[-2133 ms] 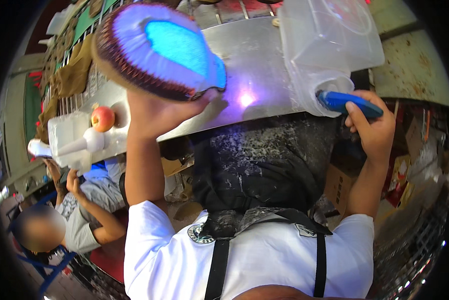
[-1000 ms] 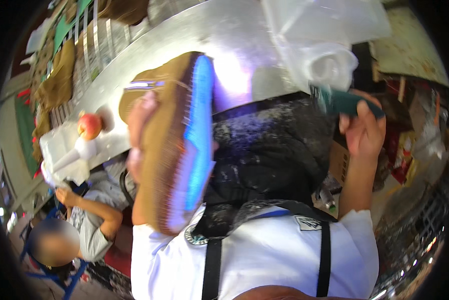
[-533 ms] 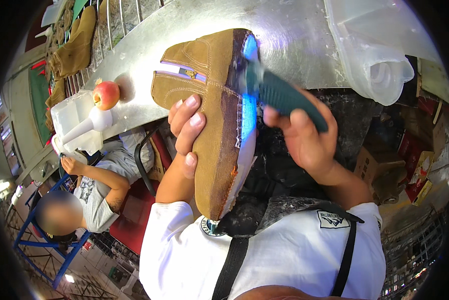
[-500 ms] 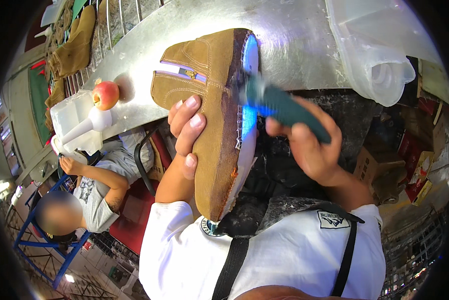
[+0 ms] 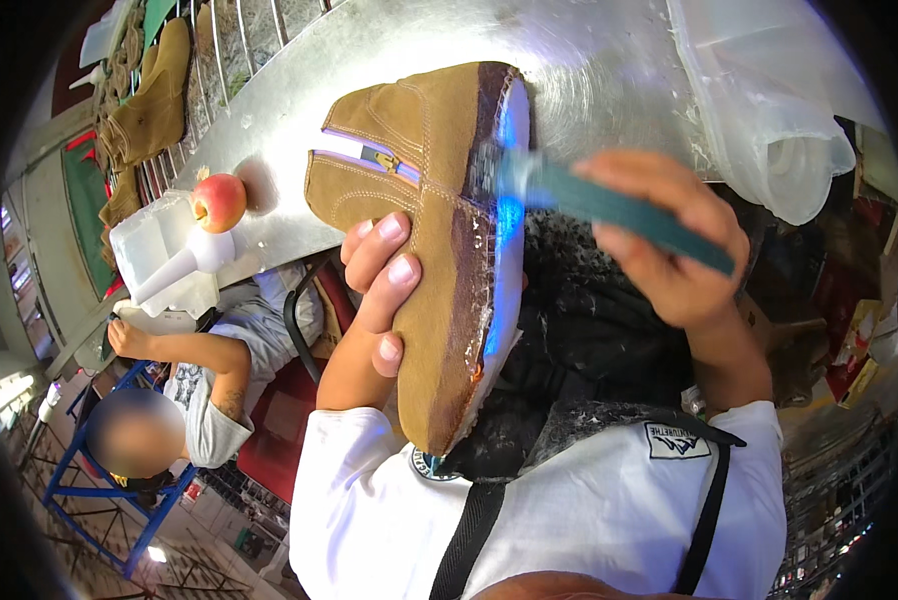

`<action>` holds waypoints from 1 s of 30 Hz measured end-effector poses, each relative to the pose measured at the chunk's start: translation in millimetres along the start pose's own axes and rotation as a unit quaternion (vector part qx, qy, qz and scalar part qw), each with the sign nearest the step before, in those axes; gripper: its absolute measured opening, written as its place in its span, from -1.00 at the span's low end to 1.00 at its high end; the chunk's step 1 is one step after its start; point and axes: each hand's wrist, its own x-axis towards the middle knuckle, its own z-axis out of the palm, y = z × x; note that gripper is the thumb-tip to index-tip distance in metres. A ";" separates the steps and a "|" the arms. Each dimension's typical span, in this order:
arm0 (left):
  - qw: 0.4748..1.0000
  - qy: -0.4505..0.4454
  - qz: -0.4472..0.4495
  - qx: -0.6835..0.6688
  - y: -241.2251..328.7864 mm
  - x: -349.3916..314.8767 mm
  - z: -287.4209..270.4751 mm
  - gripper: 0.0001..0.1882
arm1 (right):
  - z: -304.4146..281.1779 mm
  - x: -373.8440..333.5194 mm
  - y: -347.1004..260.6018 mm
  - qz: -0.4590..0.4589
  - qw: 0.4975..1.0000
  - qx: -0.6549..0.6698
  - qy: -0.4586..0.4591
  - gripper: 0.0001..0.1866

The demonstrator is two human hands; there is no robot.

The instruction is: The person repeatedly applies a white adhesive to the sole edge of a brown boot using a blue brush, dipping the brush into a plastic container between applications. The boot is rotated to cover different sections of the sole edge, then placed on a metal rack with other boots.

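A tan suede ankle boot with a brass side zip lies on its side, toe toward me. My left hand grips it from the left, fingers spread over the upper below the zip. Along its right edge runs a dark, wet-looking band beside white stitching and a pale sole glowing blue under the light. My right hand is closed round the green handle of a brush. The blurred bristle end touches the dark band and sole edge near the heel.
A metal tabletop lies beyond the boot. On it are an apple, a clear plastic container and a white nozzle bottle. Translucent plastic hangs at right. Another boot rests on a rack; a seated person is at left.
My right hand and brush have moved right and slightly up, with the handle now flatter. The dark band reaches farther toward the toe. The boot has shifted slightly right in view.
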 end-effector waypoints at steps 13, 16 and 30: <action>0.973 -0.193 0.092 0.086 -15.4 -0.4 -34.4 0.52 | -10.0 18.1 6.9 0.117 0.988 0.098 0.028 -0.74; 0.967 -0.217 0.091 0.098 -12.3 7.2 -36.0 0.52 | -4.2 23.6 6.0 0.141 0.982 0.080 0.096 -0.75; 0.977 -0.165 0.112 0.078 -17.9 1.7 -28.8 0.40 | -20.5 18.6 5.9 0.041 0.996 0.061 -0.058 -0.72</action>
